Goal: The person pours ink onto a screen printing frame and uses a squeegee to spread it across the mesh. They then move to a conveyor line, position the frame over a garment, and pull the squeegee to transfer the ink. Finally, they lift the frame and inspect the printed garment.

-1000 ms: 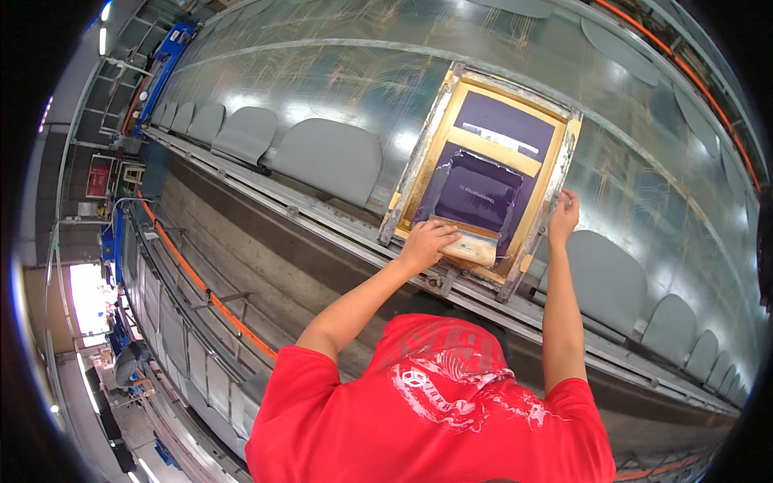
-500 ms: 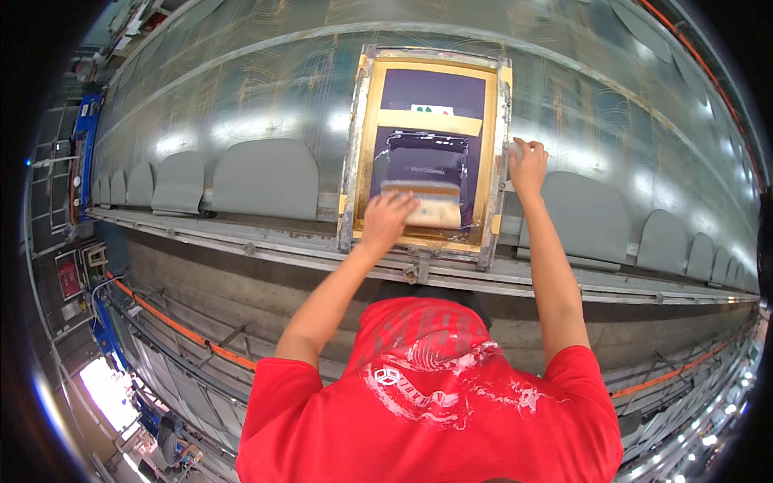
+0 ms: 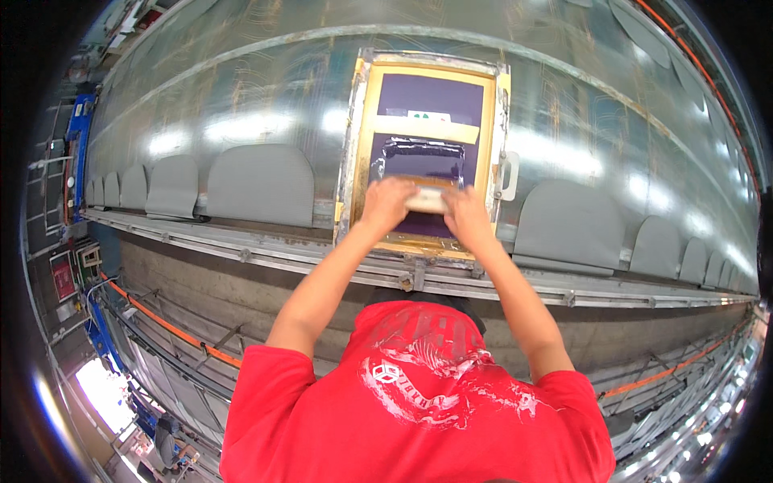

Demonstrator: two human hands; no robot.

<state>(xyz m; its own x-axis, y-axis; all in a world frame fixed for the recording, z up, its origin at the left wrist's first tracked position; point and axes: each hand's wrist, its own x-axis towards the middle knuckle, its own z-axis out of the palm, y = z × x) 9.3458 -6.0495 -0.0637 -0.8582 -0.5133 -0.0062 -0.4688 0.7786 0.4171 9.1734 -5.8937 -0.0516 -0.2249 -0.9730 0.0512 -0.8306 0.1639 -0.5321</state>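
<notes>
A screen printing frame [image 3: 345, 177] with yellow tape along its inner edges lies on the long table in front of me. Its dark purple mesh [image 3: 428, 97] carries a band of wet, glossy dark ink [image 3: 423, 161]. Across the lower half of the mesh stands a squeegee [image 3: 428, 200] with a pale handle. My left hand [image 3: 388, 203] is closed round its left end, and my right hand [image 3: 467, 213] grips its right end. The squeegee's blade is largely hidden by my hands and the handle. On the frame's right side sits a white handle [image 3: 508, 175].
Grey rounded fabric pieces [image 3: 262, 183] lie in a row along the table [image 3: 266, 88], on both sides of the frame. A metal rail [image 3: 322, 262] runs along the near edge. Far off at lower left another person [image 3: 167, 441] is visible.
My right hand has left the white handle on the frame's side and taken hold of the squeegee's right end. The squeegee sits slightly higher on the mesh, with my left hand still on it.
</notes>
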